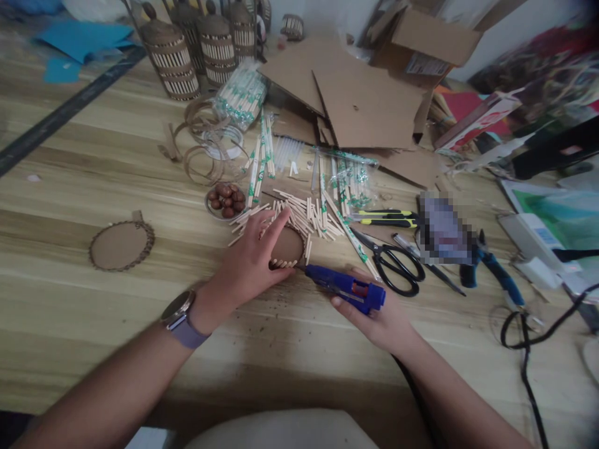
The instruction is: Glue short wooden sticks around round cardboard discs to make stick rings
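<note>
My left hand, a watch on its wrist, is spread over the left side of a round cardboard piece with short sticks along its rim. Its fingers are apart, the index finger reaching toward a pile of short wooden sticks. Wrapped in my right hand is a blue glue gun, its nozzle pointing left at the near rim of the round piece. Another cardboard disc with a braided edge lies at the left.
Behind the sticks are a bowl of brown balls, wrapped chopsticks and cardboard sheets. Scissors, a yellow-black cutter and pliers lie right. Stick-covered lanterns stand at the back left.
</note>
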### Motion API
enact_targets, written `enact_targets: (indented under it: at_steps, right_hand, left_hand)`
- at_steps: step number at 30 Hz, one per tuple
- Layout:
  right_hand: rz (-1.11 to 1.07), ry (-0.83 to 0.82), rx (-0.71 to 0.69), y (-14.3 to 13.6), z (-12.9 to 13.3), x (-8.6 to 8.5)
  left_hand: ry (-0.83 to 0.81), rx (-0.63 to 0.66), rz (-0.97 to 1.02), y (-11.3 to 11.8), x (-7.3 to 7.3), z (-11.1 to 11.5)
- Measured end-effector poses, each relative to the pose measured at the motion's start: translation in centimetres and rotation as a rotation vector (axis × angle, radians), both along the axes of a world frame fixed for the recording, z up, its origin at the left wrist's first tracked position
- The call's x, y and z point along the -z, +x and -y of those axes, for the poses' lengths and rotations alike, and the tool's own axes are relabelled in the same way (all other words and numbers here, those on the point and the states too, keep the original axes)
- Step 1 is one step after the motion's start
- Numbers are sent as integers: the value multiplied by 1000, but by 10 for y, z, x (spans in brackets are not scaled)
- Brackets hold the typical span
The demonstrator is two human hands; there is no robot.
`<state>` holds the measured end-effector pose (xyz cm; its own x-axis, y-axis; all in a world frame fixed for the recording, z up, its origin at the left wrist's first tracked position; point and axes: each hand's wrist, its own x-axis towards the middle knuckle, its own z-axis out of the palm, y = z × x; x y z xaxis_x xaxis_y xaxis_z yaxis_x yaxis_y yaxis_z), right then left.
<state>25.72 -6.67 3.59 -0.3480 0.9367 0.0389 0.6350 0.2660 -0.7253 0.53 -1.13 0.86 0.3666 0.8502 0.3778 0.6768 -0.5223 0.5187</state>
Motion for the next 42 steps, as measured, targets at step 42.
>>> enact_targets:
  at_steps: [42]
  right_hand:
    - [-410,-681,4,22,-5,-28]
  left_hand:
    - [-24,-8,-5,-2,0,0]
